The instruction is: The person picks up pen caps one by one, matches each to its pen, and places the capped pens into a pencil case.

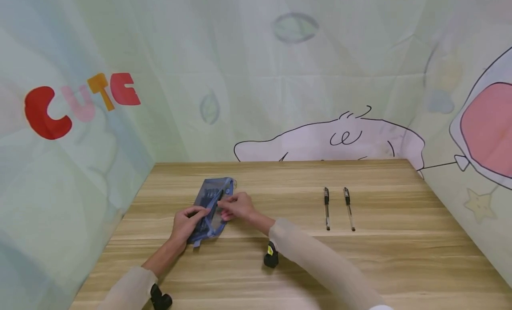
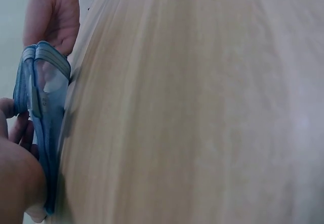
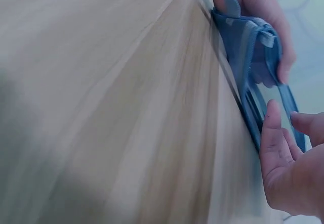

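A blue see-through zip pencil case [image 1: 198, 199] lies at a slant on the left part of the table, with dark, slim contents visible through its panel. Its zipped side gapes in the right wrist view. My left hand [image 1: 186, 223] pinches the left edge of that opening between thumb and fingers. On the opposite edge is my right hand [image 1: 238, 206], thumb and fingertips pinching the case's rim. The left wrist view shows the case [image 2: 53, 100] from its end, between both hands. Fingers of the right hand [image 3: 296, 171] partly overlap the opening.
Two black-capped clear pens [image 1: 327, 210] [image 1: 350, 210] lie side by side, to the right of the case. The wood-grain table [image 1: 384, 265] ends at a printed cloth backdrop [image 1: 256, 79]. Black wrist devices [image 1: 271, 256] sit by each sleeve.
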Tool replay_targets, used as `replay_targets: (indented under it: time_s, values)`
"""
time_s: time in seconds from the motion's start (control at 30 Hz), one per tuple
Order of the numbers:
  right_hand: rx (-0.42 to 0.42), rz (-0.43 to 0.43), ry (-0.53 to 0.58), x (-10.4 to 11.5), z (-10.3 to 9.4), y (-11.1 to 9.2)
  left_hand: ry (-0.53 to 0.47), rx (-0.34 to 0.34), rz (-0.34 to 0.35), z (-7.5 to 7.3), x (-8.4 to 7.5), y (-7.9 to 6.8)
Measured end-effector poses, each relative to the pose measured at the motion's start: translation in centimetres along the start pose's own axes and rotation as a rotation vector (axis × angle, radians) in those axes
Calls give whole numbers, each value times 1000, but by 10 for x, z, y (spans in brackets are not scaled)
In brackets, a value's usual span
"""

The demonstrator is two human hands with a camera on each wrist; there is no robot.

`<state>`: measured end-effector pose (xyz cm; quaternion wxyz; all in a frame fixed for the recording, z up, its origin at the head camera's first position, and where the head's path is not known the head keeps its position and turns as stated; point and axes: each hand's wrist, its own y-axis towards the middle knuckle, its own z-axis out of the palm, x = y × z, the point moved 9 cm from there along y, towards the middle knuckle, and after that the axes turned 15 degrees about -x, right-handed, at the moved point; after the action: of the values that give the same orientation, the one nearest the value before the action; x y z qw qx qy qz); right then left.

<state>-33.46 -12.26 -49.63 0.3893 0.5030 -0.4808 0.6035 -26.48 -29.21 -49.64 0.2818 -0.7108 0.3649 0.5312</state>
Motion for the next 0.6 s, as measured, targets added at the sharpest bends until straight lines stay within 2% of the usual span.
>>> replay_targets:
  time_s: [0.1, 0.2, 0.4, 0.6]
  values:
    - [11, -11, -3, 6, -19, -5, 11, -8, -3, -1, 1, 0]
    - [-1, -17, -34, 13, -50, -11, 14, -13, -7, 0, 1, -1]
    - [-149, 15, -84, 18, -140, -19, 8, 7, -21, 4, 3, -2]
    - [-263, 11, -173, 21, -224, -26, 18, -14, -28, -1, 4, -1]
